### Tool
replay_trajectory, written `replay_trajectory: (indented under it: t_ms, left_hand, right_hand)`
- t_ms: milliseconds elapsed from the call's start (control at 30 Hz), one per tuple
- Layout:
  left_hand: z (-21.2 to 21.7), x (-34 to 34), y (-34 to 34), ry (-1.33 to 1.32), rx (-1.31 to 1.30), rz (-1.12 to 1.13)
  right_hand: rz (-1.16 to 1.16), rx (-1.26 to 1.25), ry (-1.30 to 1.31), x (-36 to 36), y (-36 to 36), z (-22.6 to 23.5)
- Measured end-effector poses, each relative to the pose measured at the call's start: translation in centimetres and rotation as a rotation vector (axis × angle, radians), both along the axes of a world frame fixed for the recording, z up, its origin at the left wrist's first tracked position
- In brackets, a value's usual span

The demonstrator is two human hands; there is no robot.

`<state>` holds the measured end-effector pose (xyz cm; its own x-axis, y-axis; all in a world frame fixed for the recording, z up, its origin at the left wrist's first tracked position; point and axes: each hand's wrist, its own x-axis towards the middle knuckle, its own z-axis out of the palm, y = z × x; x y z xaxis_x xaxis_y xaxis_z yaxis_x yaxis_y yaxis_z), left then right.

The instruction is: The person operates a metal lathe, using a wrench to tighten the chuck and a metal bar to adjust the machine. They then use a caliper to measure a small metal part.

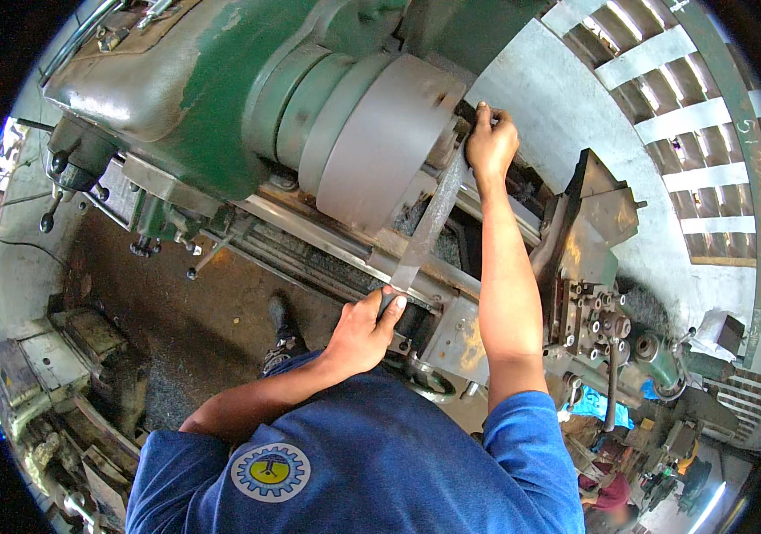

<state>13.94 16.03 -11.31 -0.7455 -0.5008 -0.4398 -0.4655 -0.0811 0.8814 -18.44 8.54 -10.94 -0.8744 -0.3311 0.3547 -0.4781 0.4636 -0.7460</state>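
Note:
A long flat metal file (pixel 431 227) slants across the front of the lathe chuck (pixel 380 147). My left hand (pixel 361 336) is closed round its dark handle at the near end, above the lathe's front side. At the far end, my right hand (pixel 492 147) pinches the file's tip with bent fingers, beside the chuck's face. The file's far part lies against or close to a metal workpiece at the chuck; the exact contact is hard to make out. The broad grey chuck looks smooth and slightly smeared.
The green headstock (pixel 193 98) fills the upper left, with control levers (pixel 64 169) on its front. Right of my right forearm stand the carriage and bolted tool post (pixel 594 316). A handwheel (pixel 431 378) sits near my waist. Another person (pixel 610 489) is far off at lower right.

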Motion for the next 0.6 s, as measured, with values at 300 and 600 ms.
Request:
replay_trajectory:
  t_ms: [300, 600]
  left_hand:
    - [0.7, 0.2, -0.1, 0.004, 0.054, -0.009]
    - [1.1, 0.0, -0.1, -0.016, 0.066, 0.000]
  right_hand:
    - [-0.028, 0.048, -0.038, 0.4, 0.2, 0.2]
    - [-0.017, 0.037, 0.010, 0.3, 0.2, 0.2]
